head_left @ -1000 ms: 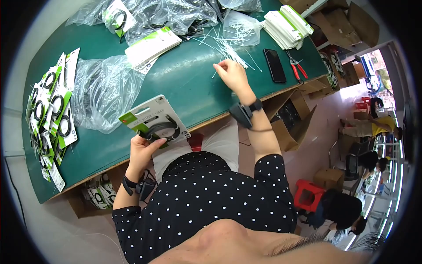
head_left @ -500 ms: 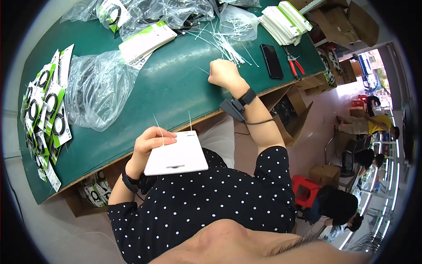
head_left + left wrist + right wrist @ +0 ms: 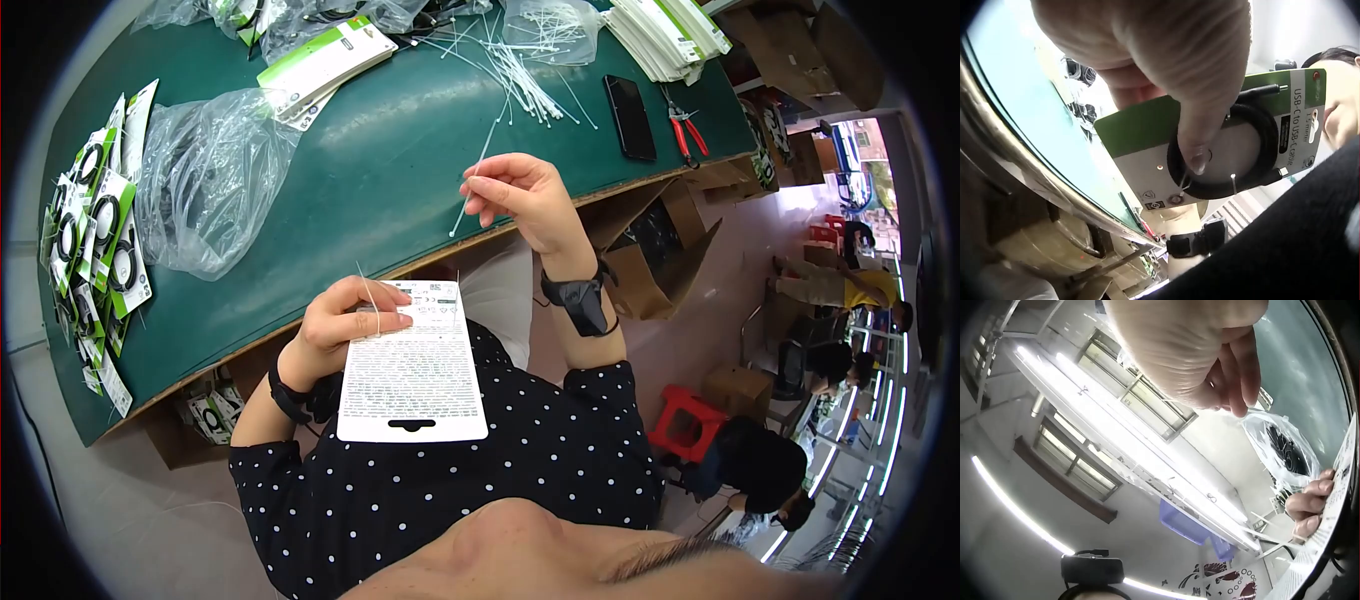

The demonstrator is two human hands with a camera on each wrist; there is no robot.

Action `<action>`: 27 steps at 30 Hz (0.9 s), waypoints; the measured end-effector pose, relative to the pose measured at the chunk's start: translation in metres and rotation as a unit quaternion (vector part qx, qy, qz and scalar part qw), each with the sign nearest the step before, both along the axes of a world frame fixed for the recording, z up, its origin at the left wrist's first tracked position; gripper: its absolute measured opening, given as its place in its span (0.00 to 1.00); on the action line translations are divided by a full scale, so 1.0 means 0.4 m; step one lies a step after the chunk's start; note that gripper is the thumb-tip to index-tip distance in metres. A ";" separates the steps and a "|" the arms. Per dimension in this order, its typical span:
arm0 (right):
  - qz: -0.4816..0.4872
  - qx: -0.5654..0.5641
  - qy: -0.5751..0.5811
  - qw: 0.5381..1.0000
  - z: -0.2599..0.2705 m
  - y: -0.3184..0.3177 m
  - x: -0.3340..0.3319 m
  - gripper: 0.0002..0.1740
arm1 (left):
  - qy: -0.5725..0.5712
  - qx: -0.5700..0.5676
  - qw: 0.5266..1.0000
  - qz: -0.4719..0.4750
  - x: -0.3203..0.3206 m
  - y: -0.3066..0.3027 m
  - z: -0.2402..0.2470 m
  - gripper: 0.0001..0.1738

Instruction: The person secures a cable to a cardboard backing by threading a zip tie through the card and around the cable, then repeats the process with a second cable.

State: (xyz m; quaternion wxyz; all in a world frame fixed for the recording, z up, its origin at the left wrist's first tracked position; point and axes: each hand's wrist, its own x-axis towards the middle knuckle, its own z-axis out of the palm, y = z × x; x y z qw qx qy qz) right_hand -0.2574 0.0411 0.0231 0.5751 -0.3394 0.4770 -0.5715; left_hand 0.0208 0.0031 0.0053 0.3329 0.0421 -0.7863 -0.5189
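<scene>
My left hand (image 3: 335,318) grips a white packaging card (image 3: 412,385) by its edge, printed text side up and hanging slot toward my body. On its green-and-white front, in the left wrist view, a coiled black USB-C cable (image 3: 1267,140) lies under my thumb. Thin white cable tie ends stand up through the card near my left fingers. Over the table's front edge, my right hand (image 3: 535,205) pinches a single white cable tie (image 3: 489,143) between thumb and fingers. The tie slants downward past the fingertips, apart from the card.
Loose cable ties (image 3: 525,85) lie beyond my right hand, beside a black phone (image 3: 629,118) and red-handled cutters (image 3: 684,135). Carded cables (image 3: 100,230) pile up at left next to a clear plastic bag (image 3: 215,180). Card stacks (image 3: 330,65) and bags line the back.
The card has been turned from its cable side to its text side and tilted flatter. My right hand has come from the loose ties toward my body with one tie pinched.
</scene>
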 end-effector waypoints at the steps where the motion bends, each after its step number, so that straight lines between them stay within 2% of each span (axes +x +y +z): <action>1: -0.001 0.002 -0.002 1.000 0.001 0.010 0.005 0.07 | -0.002 0.002 1.000 -0.001 -0.003 0.001 0.001 0.16; 5: -0.023 -0.033 -0.010 0.999 0.006 0.048 0.025 0.06 | -0.011 -0.014 1.000 -0.001 -0.015 0.002 0.012 0.16; 8: -0.071 -0.195 0.178 0.962 -0.003 0.070 0.047 0.06 | 0.012 -0.045 0.999 -0.016 -0.023 0.004 0.025 0.15; 9: -0.069 -0.194 0.173 0.963 -0.007 0.070 0.047 0.06 | 0.008 -0.043 0.999 -0.013 -0.023 0.006 0.030 0.15; 10: -0.053 -0.267 0.281 0.920 -0.009 0.070 0.042 0.08 | 0.007 -0.060 0.998 -0.013 -0.022 0.007 0.034 0.15; 12: -0.022 -0.397 0.481 0.781 -0.016 0.071 0.034 0.10 | 0.008 -0.095 0.995 -0.015 -0.023 0.010 0.041 0.15; 27: 0.008 -0.410 0.521 0.748 -0.026 0.094 0.066 0.12 | 0.012 -0.113 0.993 -0.032 -0.035 0.020 0.056 0.14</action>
